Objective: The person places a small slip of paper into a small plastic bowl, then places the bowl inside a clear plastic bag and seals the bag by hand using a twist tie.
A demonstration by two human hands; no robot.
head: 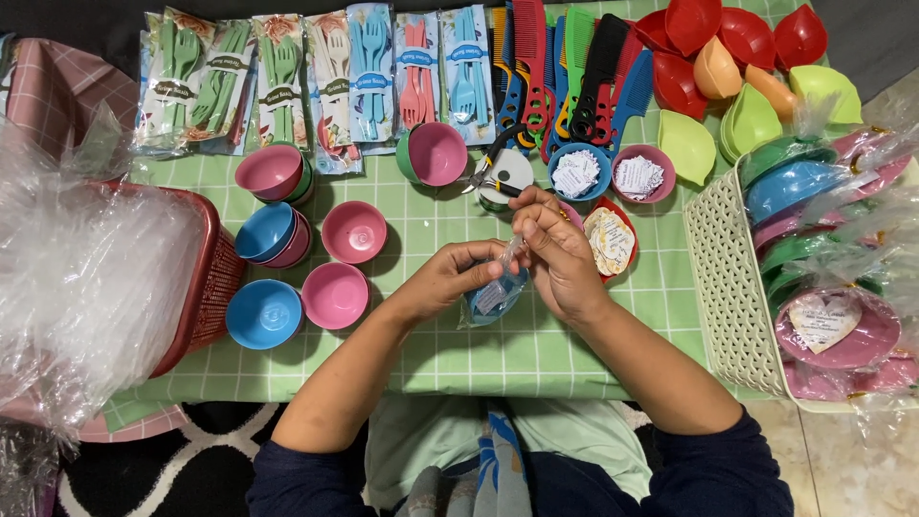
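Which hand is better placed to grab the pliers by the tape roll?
Probably the right hand: its fingers sit just below the pliers, while the left hand cups the wrapped blue bowl lower down.

Both hands, left (450,278) and right (560,254), meet mid-frame, fingers pinched closed.

Low counter (450,354) has a green checked cloth over it and it's pretty packed: loose pink and blue bowls (335,295) on the left, packs of plastic cutlery (287,81) and combs (565,67) along the far edge, red and green leaf-shaped dishes (713,86) in the far right corner, a red basket (206,287) at the left, a white basket (723,287) at the right.
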